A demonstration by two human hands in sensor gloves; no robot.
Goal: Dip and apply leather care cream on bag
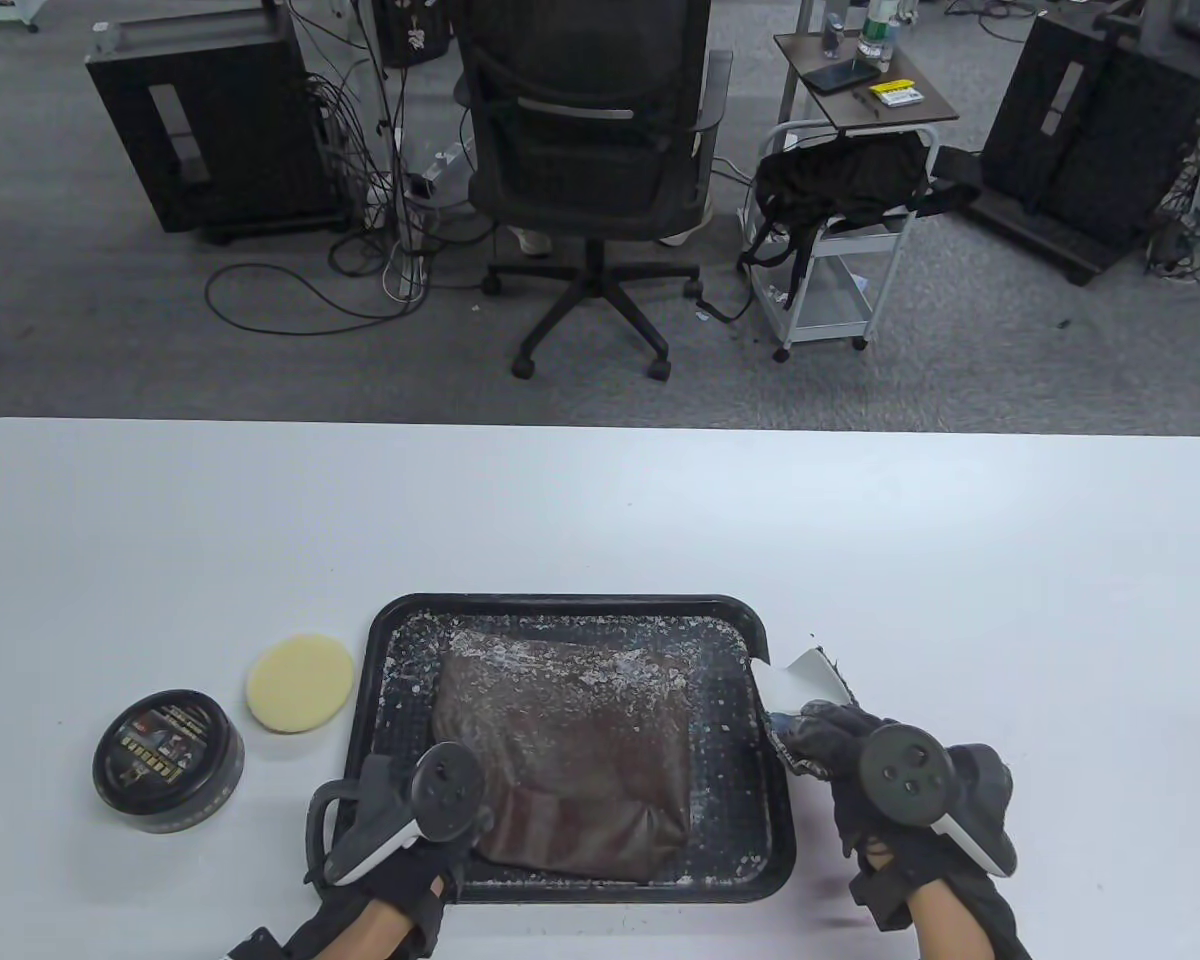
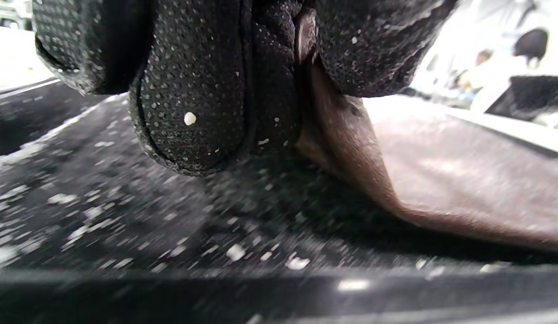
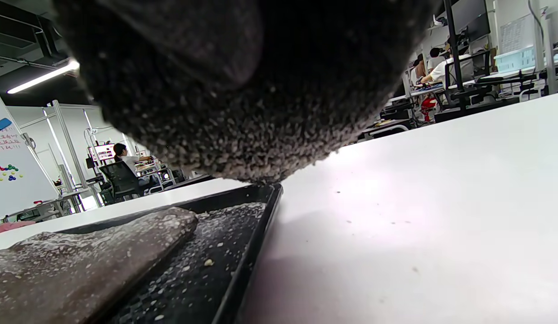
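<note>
- While the cream tin (image 1: 168,763) sits with its lid on at the lower left of the table view and the yellow sponge (image 1: 300,683) lies just beside it, untouched, the dipping step is, in my judgement, not yet begun.
- The brown bag (image 1: 572,745) lies flat in the black tray (image 1: 578,606), in the lower middle of the frame, with white flecks over its top part.
- The left hand (image 1: 415,810) is at the bag's lower left corner; in the left wrist view the fingers (image 2: 193,103) pinch that corner and lift it a little from the tray floor.
- The right hand (image 1: 885,790) is at the tray's right edge, its fingers curled around a white cloth or paper (image 1: 805,680); which one, I cannot tell.
- To do the step well, I would first put the white piece down, well apart from the tray, so that hand is free.
- Then open the tin with both hands, holding the base steady.
- Take only a little cream on the sponge's flat face.
- One hand should press the bag near its edge, so it does not slide while the sponge rubs in small circles.
</note>
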